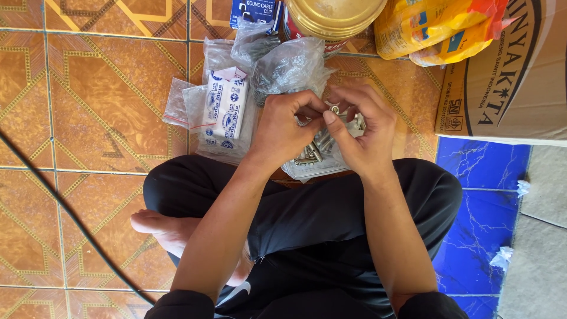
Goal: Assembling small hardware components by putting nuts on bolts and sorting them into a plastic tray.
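Both hands meet over a clear bag of metal screws (313,155) on the floor (88,118) before the crossed legs. Left hand (283,127) and right hand (363,133) pinch one small screw (335,109) with fingers nearly closed; best kept low over the bag.

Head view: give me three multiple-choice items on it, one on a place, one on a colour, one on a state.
1. Where does the cardboard box stand?
A. upper right
B. lower left
C. on the lap

2. What colour are the trousers?
A. white
B. black
C. red

3. What is the left hand doing with the right hand?
A. resting flat on the floor
B. both pinching small metal parts
C. holding the box

Answers: 1 A, it fills the upper right corner; 2 B, the crossed legs are black; 3 B, the fingertips meet over a clear bag of silvery pieces.
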